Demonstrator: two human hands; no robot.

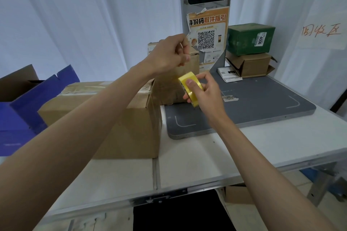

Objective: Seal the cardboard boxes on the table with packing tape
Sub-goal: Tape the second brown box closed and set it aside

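Note:
My right hand (pixel 203 90) grips a yellow roll of packing tape (pixel 189 88) in the air above the table's middle, thumb on its outer face. Raised higher and to the left, my left hand (pixel 169 54) pinches its fingertips together, seemingly on the clear tape end pulled from the roll; the strip itself is hard to see. A large brown cardboard box (pixel 116 118) stands on the white table (pixel 197 165) at the left, old tape across its top. Behind my hands stands a second brown box (pixel 174 88), partly hidden.
A grey scanning pad (pixel 262 103) lies at the right with a white packet (pixel 230 75). A green box (pixel 249 39) sits on a small brown box (pixel 251 65) at the back right. Blue open cartons (pixel 22 110) crowd the left edge. A scanner post (pixel 206 24) stands behind.

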